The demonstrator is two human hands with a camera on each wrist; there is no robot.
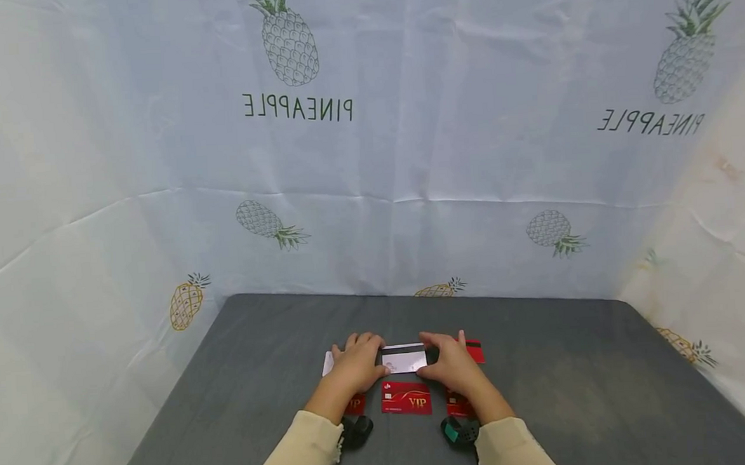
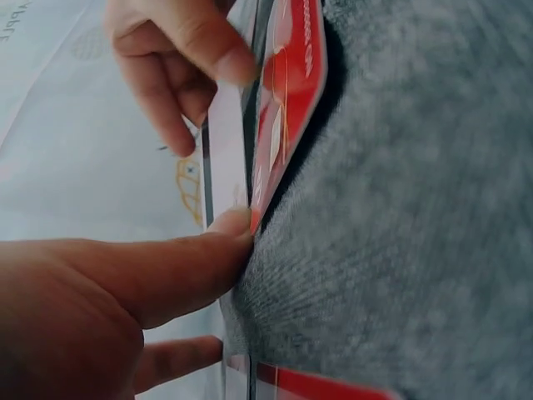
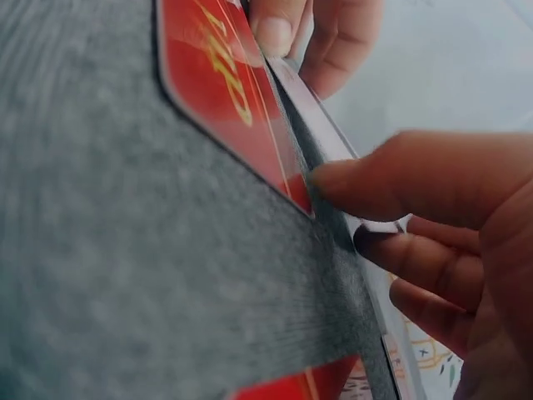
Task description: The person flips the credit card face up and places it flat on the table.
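Note:
A white card with a black stripe along its far edge (image 1: 404,359) lies between my two hands. My left hand (image 1: 353,365) grips its left end, with the thumb at the near corner and a finger at the far one. At the right end my right hand (image 1: 452,362) holds it the same way, the thumb nearest me. In the right wrist view the white card (image 3: 312,108) is seen almost edge-on. Just on the near side lies a red VIP card (image 1: 407,403), apart from both hands.
Under my left hand and wrist, a white card (image 1: 327,363) and a red card (image 1: 356,404) show in part. On the right, a red striped card (image 1: 476,351) and another red card (image 1: 459,405) are partly covered. Patterned cloth (image 1: 394,154) hangs behind the grey table (image 1: 577,390).

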